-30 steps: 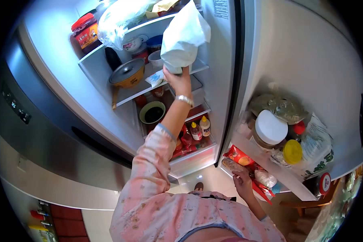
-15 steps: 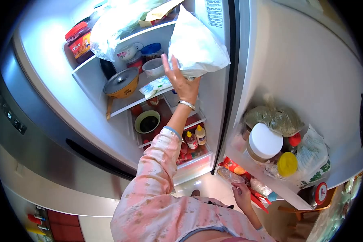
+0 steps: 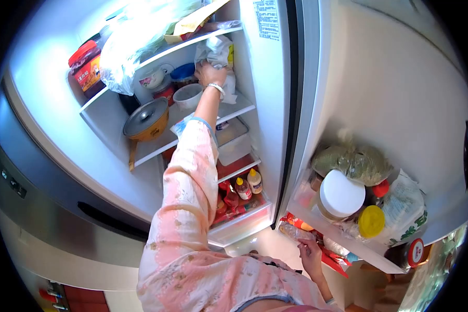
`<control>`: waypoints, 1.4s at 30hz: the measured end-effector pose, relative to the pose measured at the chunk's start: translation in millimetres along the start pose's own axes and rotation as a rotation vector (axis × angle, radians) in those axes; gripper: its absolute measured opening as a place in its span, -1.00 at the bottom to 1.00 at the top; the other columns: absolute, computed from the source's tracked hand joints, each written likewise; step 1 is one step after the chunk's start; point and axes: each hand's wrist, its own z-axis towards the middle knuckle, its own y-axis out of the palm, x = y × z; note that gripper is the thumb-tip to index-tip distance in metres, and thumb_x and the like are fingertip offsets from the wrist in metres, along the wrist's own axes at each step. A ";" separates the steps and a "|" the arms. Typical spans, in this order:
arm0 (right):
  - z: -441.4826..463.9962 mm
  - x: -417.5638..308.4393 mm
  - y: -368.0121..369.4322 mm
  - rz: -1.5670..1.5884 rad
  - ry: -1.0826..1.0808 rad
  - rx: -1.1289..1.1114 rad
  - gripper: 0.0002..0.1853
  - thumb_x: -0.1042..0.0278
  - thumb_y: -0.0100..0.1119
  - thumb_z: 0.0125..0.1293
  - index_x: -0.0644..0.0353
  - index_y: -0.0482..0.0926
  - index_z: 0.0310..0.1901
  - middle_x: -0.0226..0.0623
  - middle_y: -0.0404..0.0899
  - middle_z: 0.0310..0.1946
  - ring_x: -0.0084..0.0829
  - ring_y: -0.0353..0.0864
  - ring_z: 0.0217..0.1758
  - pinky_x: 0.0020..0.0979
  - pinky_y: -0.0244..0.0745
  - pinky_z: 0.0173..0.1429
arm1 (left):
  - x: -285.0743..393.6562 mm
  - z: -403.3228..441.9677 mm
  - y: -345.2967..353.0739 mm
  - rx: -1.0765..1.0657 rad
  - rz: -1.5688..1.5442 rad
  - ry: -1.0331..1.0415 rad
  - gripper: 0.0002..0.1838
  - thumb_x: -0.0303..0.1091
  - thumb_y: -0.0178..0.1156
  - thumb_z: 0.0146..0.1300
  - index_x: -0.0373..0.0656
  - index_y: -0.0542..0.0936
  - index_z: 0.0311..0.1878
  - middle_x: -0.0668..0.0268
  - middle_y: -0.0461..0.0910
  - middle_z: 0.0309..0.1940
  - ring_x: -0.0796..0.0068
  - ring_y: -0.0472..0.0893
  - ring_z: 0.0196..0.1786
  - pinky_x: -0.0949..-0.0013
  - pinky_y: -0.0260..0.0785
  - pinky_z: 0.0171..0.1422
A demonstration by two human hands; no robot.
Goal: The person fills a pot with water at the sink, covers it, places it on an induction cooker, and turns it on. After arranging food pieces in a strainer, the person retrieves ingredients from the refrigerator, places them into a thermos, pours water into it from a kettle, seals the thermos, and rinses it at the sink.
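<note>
My left hand [image 3: 211,74] reaches onto the fridge's middle shelf, its fingers closed on a crumpled white plastic bag [image 3: 214,48]. Part of the bag is hidden behind the hand. Just left of my wrist stand a translucent white tub [image 3: 187,96] and a blue-lidded container [image 3: 183,74]. A patterned packet [image 3: 181,126] shows partly from under my sleeve. Down by the open door, my right hand [image 3: 312,256] has its fingers curled together. Whether it holds anything cannot be made out. Close to its fingertips is a clear plastic package [image 3: 295,231].
A brown pot with a glass lid [image 3: 146,119] juts over the shelf edge at left. Below are squeeze bottles [image 3: 248,184]. The open door [image 3: 385,78] carries a white-lidded jar [image 3: 342,193], a yellow lid [image 3: 371,216] and a bag of dried greens [image 3: 352,162].
My left hand has moved up and deeper into the fridge with the white bag, from the front of the shelf to its back right. My right hand stays almost still.
</note>
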 end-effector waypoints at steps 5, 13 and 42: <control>-1.8 13.6 7.6 -0.034 -0.030 0.001 -0.82 0.54 0.14 0.31 0.31 0.61 -0.09 -0.24 0.59 -0.33 -0.60 0.55 -0.51 -0.56 0.44 -0.47 | -34.5 36.1 38.4 0.196 -0.138 0.146 -0.17 -0.21 0.48 -0.15 -0.18 0.33 0.23 0.09 0.27 0.33 -0.02 0.17 0.41 -0.09 0.08 0.43; 9.1 -7.3 4.5 0.020 0.120 -0.004 -0.82 0.52 0.17 0.25 0.24 0.62 -0.11 -0.23 0.59 -0.36 -0.43 0.56 -0.46 -0.41 0.43 -0.37 | -14.1 15.7 13.9 0.064 0.109 0.015 0.10 -0.06 0.48 -0.11 -0.28 0.06 0.41 -0.08 0.06 0.42 -0.01 0.02 0.50 0.01 -0.12 0.55; -11.1 -15.0 -11.0 0.060 0.085 -0.083 -0.81 0.58 0.10 0.29 0.30 0.59 -0.08 -0.17 0.60 -0.31 -0.43 0.68 -0.33 -0.47 0.53 -0.33 | 60.1 86.9 -242.3 -0.174 1.140 0.444 -0.42 -0.06 0.39 0.00 -0.12 0.58 0.09 0.12 0.62 0.04 0.19 0.62 0.08 0.23 0.46 0.17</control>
